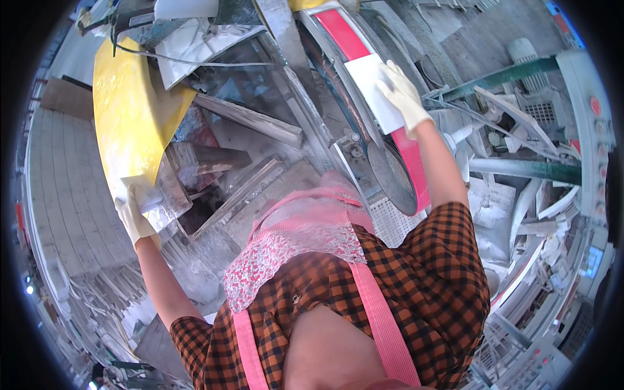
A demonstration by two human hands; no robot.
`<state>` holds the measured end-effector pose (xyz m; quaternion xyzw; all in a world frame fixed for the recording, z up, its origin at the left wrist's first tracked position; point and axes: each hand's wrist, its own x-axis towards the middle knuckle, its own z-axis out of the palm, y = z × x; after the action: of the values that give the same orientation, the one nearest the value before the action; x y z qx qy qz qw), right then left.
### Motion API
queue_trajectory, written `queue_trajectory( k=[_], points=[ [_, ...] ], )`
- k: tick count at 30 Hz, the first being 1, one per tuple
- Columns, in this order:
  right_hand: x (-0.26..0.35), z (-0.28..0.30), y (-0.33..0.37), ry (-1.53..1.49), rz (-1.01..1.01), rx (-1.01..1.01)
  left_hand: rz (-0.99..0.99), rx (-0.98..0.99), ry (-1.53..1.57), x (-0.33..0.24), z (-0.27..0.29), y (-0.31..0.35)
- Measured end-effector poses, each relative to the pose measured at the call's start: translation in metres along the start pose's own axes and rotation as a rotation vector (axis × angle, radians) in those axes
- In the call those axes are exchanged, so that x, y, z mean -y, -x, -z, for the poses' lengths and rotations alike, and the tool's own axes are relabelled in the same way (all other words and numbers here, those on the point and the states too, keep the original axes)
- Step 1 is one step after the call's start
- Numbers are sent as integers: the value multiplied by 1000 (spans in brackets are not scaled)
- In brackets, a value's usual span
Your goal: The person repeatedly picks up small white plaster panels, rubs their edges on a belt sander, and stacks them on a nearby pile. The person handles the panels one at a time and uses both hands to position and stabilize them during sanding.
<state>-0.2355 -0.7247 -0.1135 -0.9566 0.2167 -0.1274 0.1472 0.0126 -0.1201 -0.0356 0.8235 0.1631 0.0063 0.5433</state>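
My left hand (134, 218), in a pale glove, grips the edge of a small greyish-white flat piece (141, 190). That piece is at the lower end of a wet-looking yellow sheet (127, 110). On the right, my right hand (402, 97), gloved too, holds a white rectangular tile (372, 84) by its right side, with fingers spread over its face. The tile lies across a long red and white belt (411, 159), which curves round a grey wheel (390, 175). Contact between the tile's underside and the belt is hidden.
Wooden beams (250, 119) and dusty boards lie between my arms, under the yellow sheet's edge. A green bar (526, 169) crosses at the right, near a panel with red buttons (595, 107). White broken pieces (491, 208) are heaped below it. Slatted boards (62, 188) stand at the left.
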Motion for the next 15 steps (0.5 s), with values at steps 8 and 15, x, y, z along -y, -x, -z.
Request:
queue_trajectory(
  k=[8, 15],
  points=[
    [25, 27, 98, 468, 140, 281, -31, 57, 65, 2, 1, -2],
    [20, 12, 82, 422, -13, 172, -14, 48, 77, 1, 2, -3]
  ],
)
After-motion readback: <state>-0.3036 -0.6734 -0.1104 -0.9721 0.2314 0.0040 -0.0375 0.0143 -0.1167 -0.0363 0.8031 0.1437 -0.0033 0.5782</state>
